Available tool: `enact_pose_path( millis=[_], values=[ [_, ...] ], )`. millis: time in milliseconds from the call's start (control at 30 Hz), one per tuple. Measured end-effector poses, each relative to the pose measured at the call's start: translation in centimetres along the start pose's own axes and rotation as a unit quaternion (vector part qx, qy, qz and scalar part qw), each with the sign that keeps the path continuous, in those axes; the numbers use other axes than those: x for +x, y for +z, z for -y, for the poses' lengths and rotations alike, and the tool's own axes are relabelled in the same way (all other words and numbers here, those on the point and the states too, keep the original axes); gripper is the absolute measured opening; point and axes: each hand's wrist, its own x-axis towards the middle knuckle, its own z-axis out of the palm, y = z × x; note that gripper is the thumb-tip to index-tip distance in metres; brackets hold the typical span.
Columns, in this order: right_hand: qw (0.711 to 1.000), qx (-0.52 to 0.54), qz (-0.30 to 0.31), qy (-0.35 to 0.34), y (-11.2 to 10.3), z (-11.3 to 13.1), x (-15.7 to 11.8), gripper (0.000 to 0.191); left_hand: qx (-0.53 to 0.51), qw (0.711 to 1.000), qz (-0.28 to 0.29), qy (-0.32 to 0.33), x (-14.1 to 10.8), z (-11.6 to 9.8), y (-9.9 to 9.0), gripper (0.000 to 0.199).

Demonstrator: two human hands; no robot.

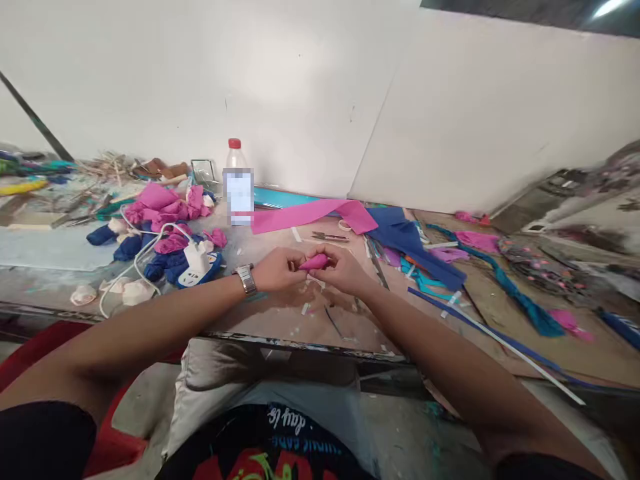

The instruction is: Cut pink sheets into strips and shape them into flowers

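A small bundle of pink crepe paper [315,263] is held between my two hands over the middle of the table. My left hand [278,268], with a metal watch on its wrist, pinches the bundle's left end. My right hand [343,269] has its fingers closed round the right end. Just beyond the hands lie a pair of thread snips [330,237] and a long pink paper strip [310,215]. A dark blue paper strip [400,233] spreads to the right of the pink one.
Rolled pink and blue paper pieces [163,207] are heaped at left beside a power strip [201,267] with a white cable. A red-capped bottle [236,157] stands near the wall. A thin white stick [525,357] and a teal strip [520,293] lie at right.
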Motion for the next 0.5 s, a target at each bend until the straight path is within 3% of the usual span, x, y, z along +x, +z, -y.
enact_pose_path(
  millis=[300,500],
  values=[
    [0.999,-0.016,-0.028,0.019,0.05,0.45,-0.07,0.013,0.045,0.995,-0.084,0.017,0.23,-0.24,-0.02,0.013],
    [0.998,0.000,-0.029,0.050,0.27,-0.17,-0.07,0.024,0.035,0.995,-0.094,0.019,0.34,-0.10,0.04,0.014]
  ],
)
